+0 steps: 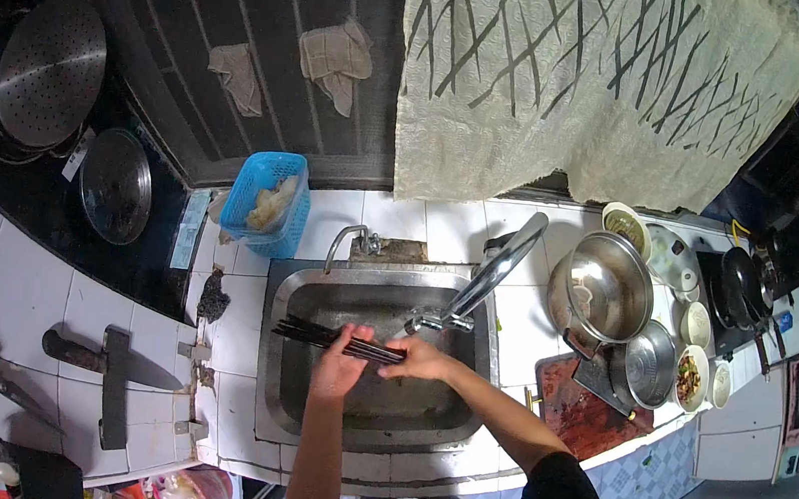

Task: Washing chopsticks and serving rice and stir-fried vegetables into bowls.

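Observation:
Both hands are over the stainless steel sink (377, 417), holding a bundle of dark chopsticks (305, 331) roughly level. My left hand (340, 363) grips the bundle near its middle, with the far ends sticking out to the left. At the right end of the bundle, my right hand (419, 360) closes its fingers and thumb around the sticks. The chrome faucet (491, 273) reaches over the sink, its spout just above my right hand. Whether water is running cannot be told.
Behind the sink stand a small curved tap (344, 242) and a blue plastic basket (262, 231). To the right are a large steel pot (610, 285), a steel basin (645, 365), a cleaver (601, 386) on a red cutting board (560, 407), and several bowls.

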The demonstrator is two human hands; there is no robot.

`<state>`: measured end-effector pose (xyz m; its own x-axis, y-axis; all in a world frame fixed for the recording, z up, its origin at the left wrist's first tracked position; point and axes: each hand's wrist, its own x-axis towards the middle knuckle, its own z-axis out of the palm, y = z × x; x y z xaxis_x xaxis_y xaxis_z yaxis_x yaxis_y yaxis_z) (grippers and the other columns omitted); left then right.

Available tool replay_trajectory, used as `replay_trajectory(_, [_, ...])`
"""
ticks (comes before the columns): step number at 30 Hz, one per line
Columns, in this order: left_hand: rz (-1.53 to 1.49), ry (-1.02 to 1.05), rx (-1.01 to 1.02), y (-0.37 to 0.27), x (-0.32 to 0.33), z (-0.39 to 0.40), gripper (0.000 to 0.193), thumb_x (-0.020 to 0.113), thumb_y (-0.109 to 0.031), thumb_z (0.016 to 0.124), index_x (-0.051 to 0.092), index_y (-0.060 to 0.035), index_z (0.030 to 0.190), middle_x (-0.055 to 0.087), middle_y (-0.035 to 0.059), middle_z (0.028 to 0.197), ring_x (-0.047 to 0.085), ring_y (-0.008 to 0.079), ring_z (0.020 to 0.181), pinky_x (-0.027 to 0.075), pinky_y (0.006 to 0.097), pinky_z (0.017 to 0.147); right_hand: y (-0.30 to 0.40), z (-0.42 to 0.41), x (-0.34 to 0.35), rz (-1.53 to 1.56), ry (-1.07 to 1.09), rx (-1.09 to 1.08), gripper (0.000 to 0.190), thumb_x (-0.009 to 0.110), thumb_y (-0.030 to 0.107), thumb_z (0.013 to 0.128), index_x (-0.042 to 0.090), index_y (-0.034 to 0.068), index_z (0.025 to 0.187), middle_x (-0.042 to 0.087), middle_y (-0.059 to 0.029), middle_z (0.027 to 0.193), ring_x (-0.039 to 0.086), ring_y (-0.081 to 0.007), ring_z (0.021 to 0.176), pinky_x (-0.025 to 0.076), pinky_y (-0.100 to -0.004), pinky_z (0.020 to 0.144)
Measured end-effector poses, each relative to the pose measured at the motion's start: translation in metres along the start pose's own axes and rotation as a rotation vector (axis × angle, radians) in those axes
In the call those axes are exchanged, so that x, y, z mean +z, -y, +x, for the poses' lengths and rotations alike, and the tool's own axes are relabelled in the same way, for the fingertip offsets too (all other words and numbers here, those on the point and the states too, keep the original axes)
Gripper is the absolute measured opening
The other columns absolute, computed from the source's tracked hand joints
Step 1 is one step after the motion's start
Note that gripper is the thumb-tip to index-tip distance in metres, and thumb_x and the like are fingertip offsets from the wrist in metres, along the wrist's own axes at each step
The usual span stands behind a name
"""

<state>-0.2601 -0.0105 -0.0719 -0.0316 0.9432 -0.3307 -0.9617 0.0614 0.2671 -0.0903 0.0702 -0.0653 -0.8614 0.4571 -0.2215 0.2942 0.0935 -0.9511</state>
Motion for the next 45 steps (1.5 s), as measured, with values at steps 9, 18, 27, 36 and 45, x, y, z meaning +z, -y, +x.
replay_trajectory(9, [0.082, -0.057, 0.352, -0.017, 0.002, -0.029, 0.013, 0.051, -0.015, 0.086, 0.050, -0.0073, 0.097, 0.049, 0.0132, 0.117, 0.042, 0.0266, 0.115, 0.030, 0.0470, 0.098, -0.016, 0.062, 0.008, 0.588, -0.269, 0.298, 0.044, 0.063, 0.036, 0.077, 0.054, -0.002, 0.096, 0.056, -0.0058, 0.078, 0.051, -0.0107, 0.056, 0.039, -0.0235, 0.044])
replay_trajectory(18, [0.540, -0.289, 0.358, 0.001, 0.037, -0.039, 0.017, 0.053, -0.014, 0.085, 0.048, -0.0059, 0.099, 0.048, 0.0183, 0.115, 0.049, 0.0309, 0.106, 0.043, 0.0504, 0.087, -0.074, 0.064, 0.024, 0.262, -0.554, 0.452, 0.052, 0.052, 0.048, 0.079, 0.054, 0.000, 0.101, 0.051, -0.0070, 0.062, 0.049, -0.0188, 0.045, 0.039, -0.0300, 0.040])
replay_trajectory(27, [0.526, -0.340, 0.385, -0.003, 0.037, -0.051, 0.015, 0.052, -0.012, 0.085, 0.047, -0.0088, 0.099, 0.053, 0.0134, 0.108, 0.054, 0.0279, 0.097, 0.049, 0.0458, 0.077, -0.073, 0.021, 0.004, 0.651, -0.342, 0.331, 0.020, 0.051, 0.026, 0.086, 0.056, 0.008, 0.087, 0.053, -0.0020, 0.068, 0.051, -0.0131, 0.055, 0.045, -0.0247, 0.048])
replay_trajectory(36, [0.437, -0.243, 0.382, -0.012, 0.020, -0.062, 0.012, 0.052, -0.009, 0.084, 0.050, -0.0068, 0.095, 0.052, 0.0170, 0.106, 0.055, 0.0291, 0.095, 0.053, 0.0433, 0.074, -0.086, -0.004, -0.071, -0.418, -1.364, 0.159, 0.041, 0.057, -0.002, 0.059, 0.046, 0.000, 0.099, 0.046, -0.0196, 0.095, 0.046, -0.0371, 0.093, 0.038, -0.0412, 0.085])
replay_trajectory(45, [0.407, -0.231, 0.354, -0.023, 0.032, -0.086, 0.010, 0.051, -0.007, 0.085, 0.051, -0.0060, 0.095, 0.053, 0.0186, 0.104, 0.054, 0.0284, 0.098, 0.054, 0.0429, 0.072, -0.040, -0.038, -0.221, -0.843, -1.168, 0.355, 0.056, 0.053, -0.002, 0.062, 0.047, 0.011, 0.116, 0.049, -0.0103, 0.115, 0.045, -0.0328, 0.101, 0.038, -0.0384, 0.086])
